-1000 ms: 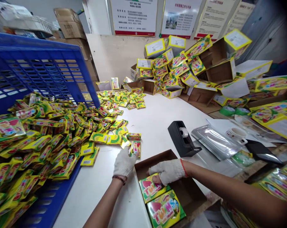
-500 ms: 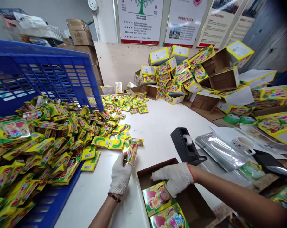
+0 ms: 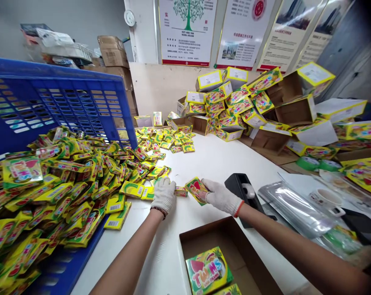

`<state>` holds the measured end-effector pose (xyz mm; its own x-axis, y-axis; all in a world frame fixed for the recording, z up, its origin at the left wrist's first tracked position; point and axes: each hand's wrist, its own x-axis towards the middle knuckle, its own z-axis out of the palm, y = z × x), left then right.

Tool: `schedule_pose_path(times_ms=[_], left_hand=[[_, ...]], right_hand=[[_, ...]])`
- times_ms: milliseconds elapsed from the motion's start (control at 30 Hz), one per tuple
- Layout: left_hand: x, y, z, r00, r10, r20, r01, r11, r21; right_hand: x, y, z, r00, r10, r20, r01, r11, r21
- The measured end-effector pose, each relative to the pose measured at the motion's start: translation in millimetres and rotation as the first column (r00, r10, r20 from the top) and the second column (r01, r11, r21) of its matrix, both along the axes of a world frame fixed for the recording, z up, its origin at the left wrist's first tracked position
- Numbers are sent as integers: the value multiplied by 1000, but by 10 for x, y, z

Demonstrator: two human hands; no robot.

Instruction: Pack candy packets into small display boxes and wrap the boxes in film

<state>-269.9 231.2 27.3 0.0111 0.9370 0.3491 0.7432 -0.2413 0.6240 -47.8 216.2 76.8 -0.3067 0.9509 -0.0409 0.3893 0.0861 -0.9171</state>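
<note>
One yellow-green pack [image 3: 195, 190] sits in the right hand [image 3: 220, 197], whose fingers are clamped on its right side, just beyond the far edge of the open box [image 3: 183, 242]. Whether the pack clears the worktop [image 3: 164, 264] or brushes it, I cannot tell from where I stand. The left hand [image 3: 164, 196] is at the fringe of the heap [image 3: 81, 172] spilling from the blue crate [image 3: 128, 106]; its fingers point down and away, and the glove's back hides whether they grip anything. A loose pack [image 3: 182, 191] lies just beside that hand, between the two gloves

I'd judge the step in hand to be gathering packs for the box, where a face-up pack [image 3: 208, 270] lies near the left wall with part of another showing at the near side. To add the held one, the next move would call for bringing it back over the box's far edge, laying it flat and squaring it to the walls before letting go

The held pack is tilted, printed face up towards the wearer. Its long axis seems to slant from the free far-left end to the near-right end at the glove, though the fingers cover too much to be sure
</note>
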Motion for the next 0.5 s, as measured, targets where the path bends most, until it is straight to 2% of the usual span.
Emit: schedule_pose_path(times_ms=[133,200,267,333,400,500], left_hand=[[228,22,-70,996,46,74,-39,995,-95],[357,-56,-72,992,31,121,-16,992,-124],[353,-144,-59,992,21,127,-4,991,-130],[171,-220,-43,995,29,91,-19,995,-101],[-139,-275,-43,999,43,29,-41,998,-53],[-612,-312,-81,996,78,-47,-80,996,-39]], right_hand=[[-154,0,-153,991,-69,-117,48,983,-176],[-260,18,-178,983,-79,-168,43,978,-206],[-318,75,-183,981,-104,-166,70,978,-198],[-313,161,-201,985,-139,-106,123,981,-150],[-265,241,-258,990,-143,-8,141,986,-89],[-199,306,-404,985,-92,143,101,994,-53]])
